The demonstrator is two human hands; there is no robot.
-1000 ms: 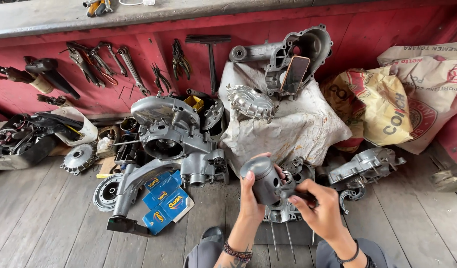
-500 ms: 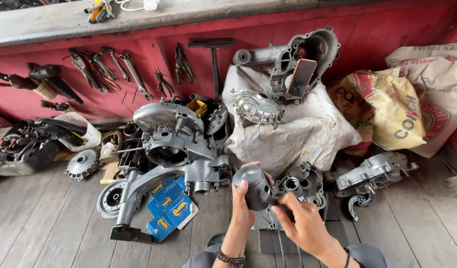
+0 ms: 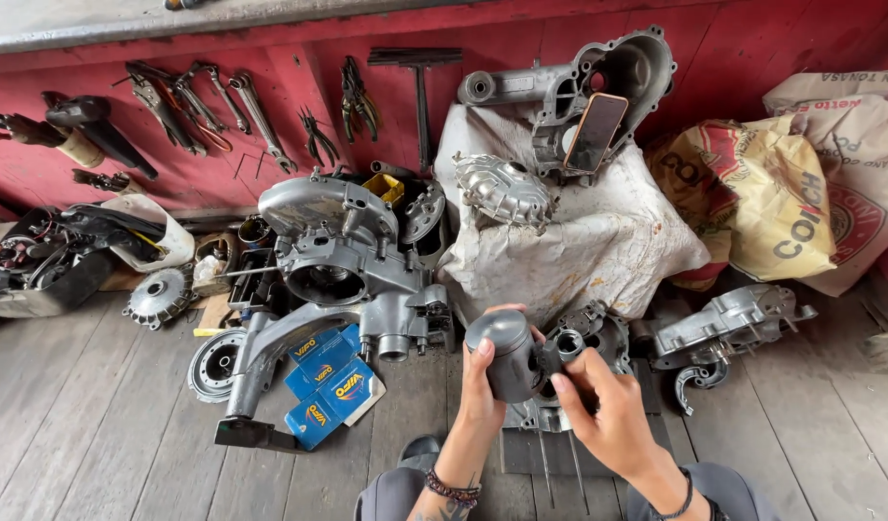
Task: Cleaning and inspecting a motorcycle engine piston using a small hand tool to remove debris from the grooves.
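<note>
Grey cast metal fills the middle of the scene: a dull, dome-topped cylindrical piston (image 3: 507, 355) is held up above the weathered wooden plank floor (image 3: 87, 425), just in front of a small engine part (image 3: 589, 338) lying there. The left hand (image 3: 483, 391) wraps around the piston from below, thumb on its near side and fingers curled behind, gripping it firmly. The right hand (image 3: 608, 410) comes in from the right, its fingertips (image 3: 560, 371) pinched at the piston's side; what they nip there is too small to tell. To the left lie a large silver engine crankcase (image 3: 343, 256) and a few blue cardboard boxes (image 3: 333, 386). Behind the hands a dirty white cloth sack (image 3: 579, 241) carries a ribbed round metal cover (image 3: 502, 188). Wrenches and pliers (image 3: 232, 106) rest against the red wooden wall (image 3: 753, 48).
</note>
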